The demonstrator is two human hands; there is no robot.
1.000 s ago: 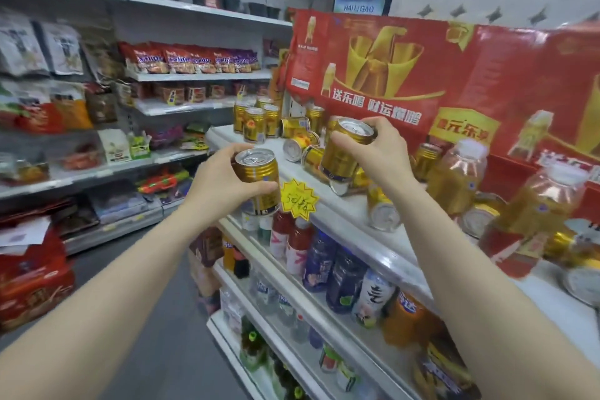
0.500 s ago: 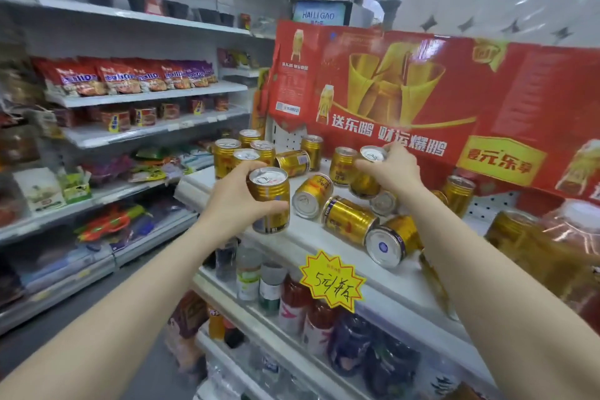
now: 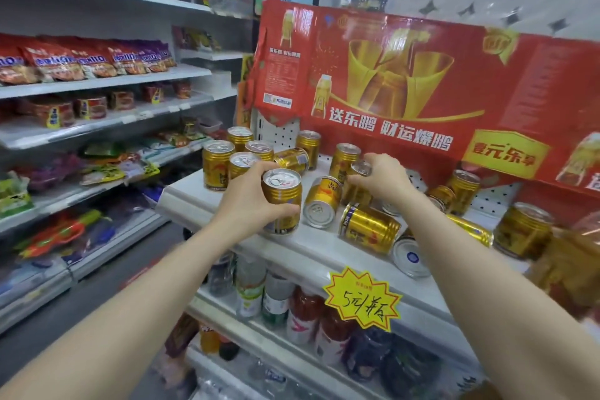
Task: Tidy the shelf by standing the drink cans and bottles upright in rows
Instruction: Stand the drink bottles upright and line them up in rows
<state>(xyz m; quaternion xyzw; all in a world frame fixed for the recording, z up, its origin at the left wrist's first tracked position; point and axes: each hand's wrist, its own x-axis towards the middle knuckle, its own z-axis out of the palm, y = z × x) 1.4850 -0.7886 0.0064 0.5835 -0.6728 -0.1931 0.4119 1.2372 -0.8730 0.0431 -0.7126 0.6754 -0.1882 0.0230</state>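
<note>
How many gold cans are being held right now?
2. The left hand holds an upright can at the shelf front; the right hand holds a second can farther back, mostly hidden.

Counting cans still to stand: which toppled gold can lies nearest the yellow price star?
The can showing its white base with a blue mark, at the shelf edge.

Shelf point(image 3: 201, 201): white top tier, with pegboard point(image 3: 276, 136) behind.
Left cans point(image 3: 218, 169): gold, upright, clustered at the left end.
Front can point(image 3: 281, 201): upright at the front edge.
Lying cans point(image 3: 370, 229): several on their sides mid-shelf, ends facing different ways.
Middle can point(image 3: 353, 195): near upright among the lying cans.
Right cans point(image 3: 522, 229): upright, toward the back.
Bottle point(image 3: 571, 273): far right, blurred.
</note>
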